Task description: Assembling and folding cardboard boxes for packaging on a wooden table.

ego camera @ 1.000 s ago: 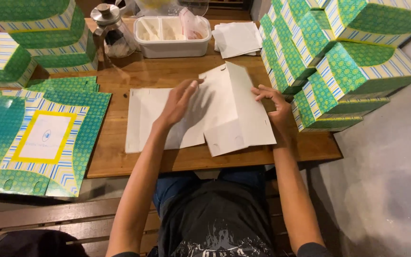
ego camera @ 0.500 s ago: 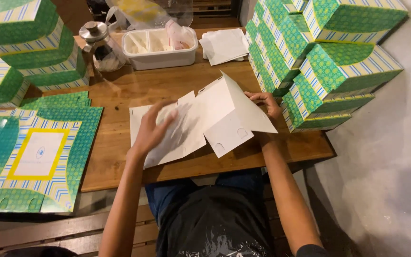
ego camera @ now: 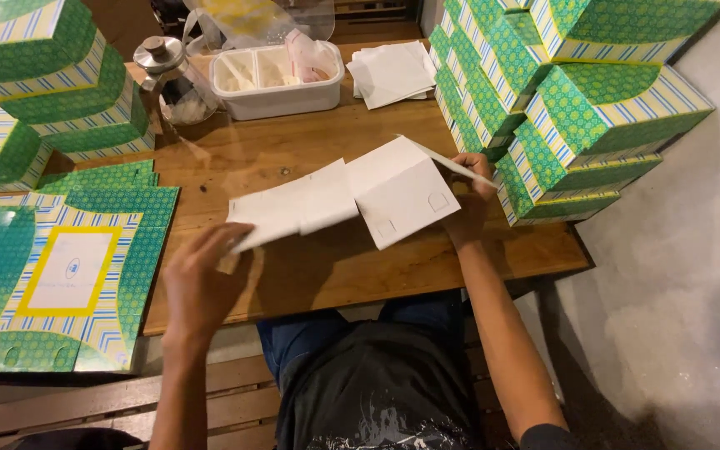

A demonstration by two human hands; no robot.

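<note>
Hands at work on a flat white die-cut cardboard box blank [ego camera: 352, 200], which lies white side up near the middle of the wooden table [ego camera: 327, 267], slightly toward its right edge. From my remote seat I see the left hand [ego camera: 202, 283] at the blank's lower left corner, close to the table's near edge, fingers loosely curled around that corner with the thumb tip against the card; the grip looks light, and I cannot tell whether it truly pinches. The right hand [ego camera: 468, 208] holds the blank's right side, its grip pinched on a narrow flap that it has lifted upright off the table.

Just beside that hand, a stack of folded green boxes with yellow and blue striped bands [ego camera: 577, 100] fills the table's far right corner. More green patterned boxes [ego camera: 43, 92] stand at the far left corner, and unfolded green box blanks with yellow frames [ego camera: 68, 267] lie along the left edge. At the far edge sit a white plastic divided tray [ego camera: 277, 79], a glass jar with a metal lid [ego camera: 168, 83] and a pile of white paper sheets [ego camera: 393, 71].
</note>
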